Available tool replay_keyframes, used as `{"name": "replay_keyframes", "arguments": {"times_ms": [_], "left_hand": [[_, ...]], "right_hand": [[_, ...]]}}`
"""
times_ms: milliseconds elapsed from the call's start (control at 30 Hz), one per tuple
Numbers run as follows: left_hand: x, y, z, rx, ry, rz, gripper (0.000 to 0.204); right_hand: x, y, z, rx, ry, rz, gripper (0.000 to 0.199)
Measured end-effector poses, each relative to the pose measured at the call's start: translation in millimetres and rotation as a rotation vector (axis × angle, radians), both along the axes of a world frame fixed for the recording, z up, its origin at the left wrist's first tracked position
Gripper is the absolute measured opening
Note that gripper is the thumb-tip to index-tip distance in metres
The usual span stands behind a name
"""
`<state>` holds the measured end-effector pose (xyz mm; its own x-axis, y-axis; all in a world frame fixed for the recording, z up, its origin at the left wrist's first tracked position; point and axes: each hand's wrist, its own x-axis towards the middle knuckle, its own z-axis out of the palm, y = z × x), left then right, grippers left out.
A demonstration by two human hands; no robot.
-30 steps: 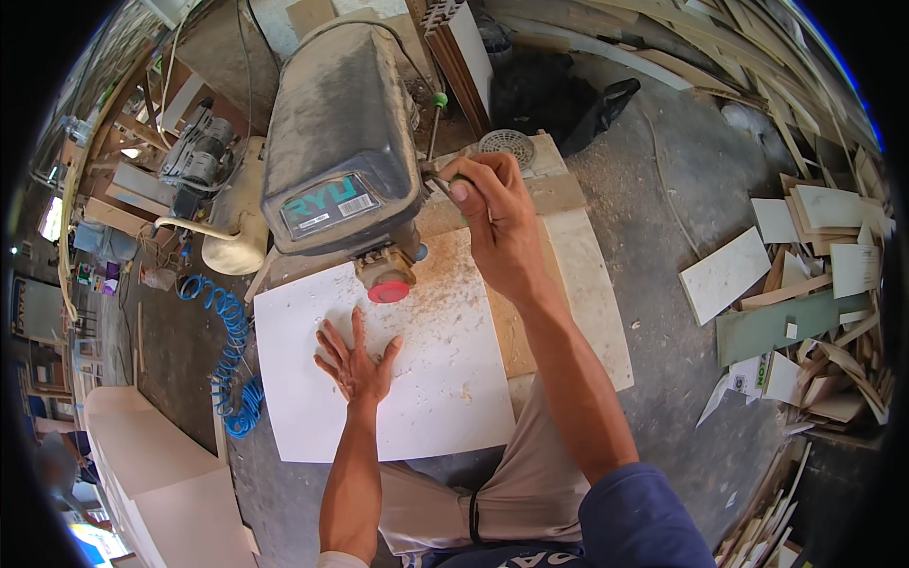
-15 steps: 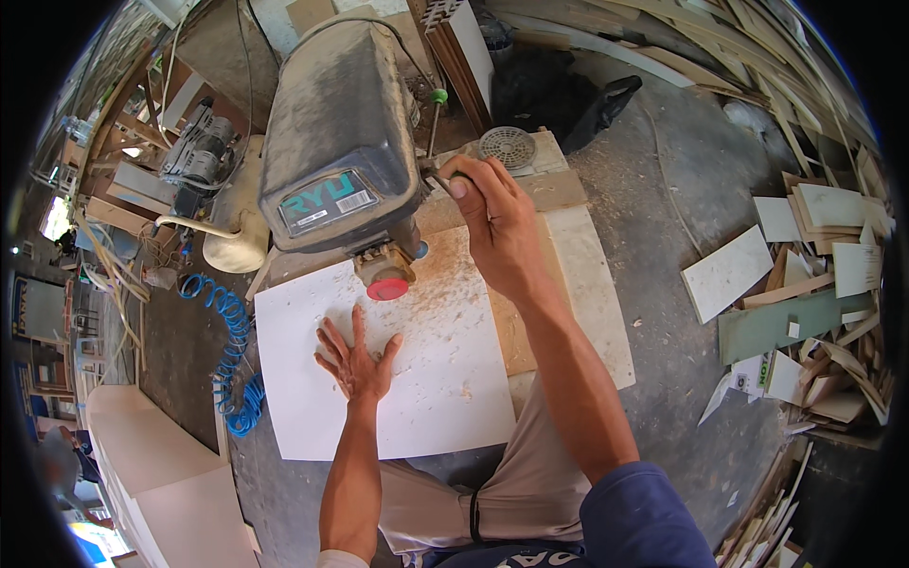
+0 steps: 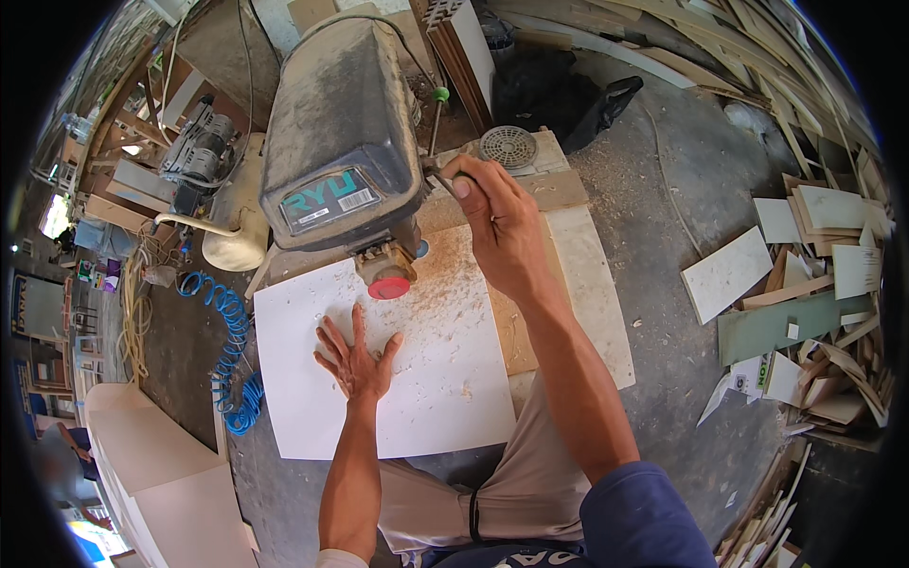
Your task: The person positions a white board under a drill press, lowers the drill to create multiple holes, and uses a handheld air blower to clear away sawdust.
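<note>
A dusty drill press (image 3: 336, 123) with a dark housing and a red round button (image 3: 389, 287) stands over a white board (image 3: 417, 388). My left hand (image 3: 356, 360) lies flat on the board with fingers spread, just below and left of the button. Closed round a feed handle (image 3: 438, 177) on the press's right side is my right hand (image 3: 502, 213). Brown wood shavings (image 3: 450, 275) are scattered across the board, thickest right of the button. The press head hides the drill bit and the spot beneath it.
Under the white board is a wooden table (image 3: 592, 303). A coiled blue hose (image 3: 222, 331) and an air compressor (image 3: 232, 227) are at left. Board offcuts (image 3: 814, 293) pile up at right, and a black plastic bag (image 3: 606, 109) lies behind. Another person (image 3: 76, 473) is at the far left.
Both hands keep their places, the left flat on the board and the right on the handle. The press and board look the same.
</note>
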<state>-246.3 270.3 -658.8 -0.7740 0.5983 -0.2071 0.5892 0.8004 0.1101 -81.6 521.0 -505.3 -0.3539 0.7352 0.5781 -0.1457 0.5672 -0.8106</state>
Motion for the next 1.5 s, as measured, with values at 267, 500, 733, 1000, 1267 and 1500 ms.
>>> {"name": "replay_keyframes", "arguments": {"times_ms": [267, 500, 733, 1000, 1267, 1500], "left_hand": [[-0.3, -1.0, -0.6, 0.011, 0.000, 0.002, 0.109], [0.4, -0.3, 1.5, 0.002, -0.001, 0.007, 0.109], [0.4, -0.8, 1.7, 0.009, -0.006, 0.007, 0.110], [0.5, 0.2, 1.5, 0.009, -0.011, 0.007, 0.110], [-0.2, -1.1, -0.3, 0.024, -0.006, 0.000, 0.110], [0.1, -0.5, -0.2, 0.012, 0.001, 0.000, 0.109]], "right_hand": [[1.3, 0.1, -0.6, 0.014, -0.009, -0.002, 0.018], [2.0, -0.7, -0.8, 0.011, -0.029, 0.004, 0.016], [2.3, -0.7, -2.0, 0.014, -0.025, 0.009, 0.016], [2.8, -0.6, -3.4, 0.005, -0.018, 0.019, 0.016], [0.8, -1.7, -5.8, 0.001, 0.013, 0.016, 0.016], [2.2, -1.5, -5.2, 0.023, -0.014, 0.007, 0.014]]}}
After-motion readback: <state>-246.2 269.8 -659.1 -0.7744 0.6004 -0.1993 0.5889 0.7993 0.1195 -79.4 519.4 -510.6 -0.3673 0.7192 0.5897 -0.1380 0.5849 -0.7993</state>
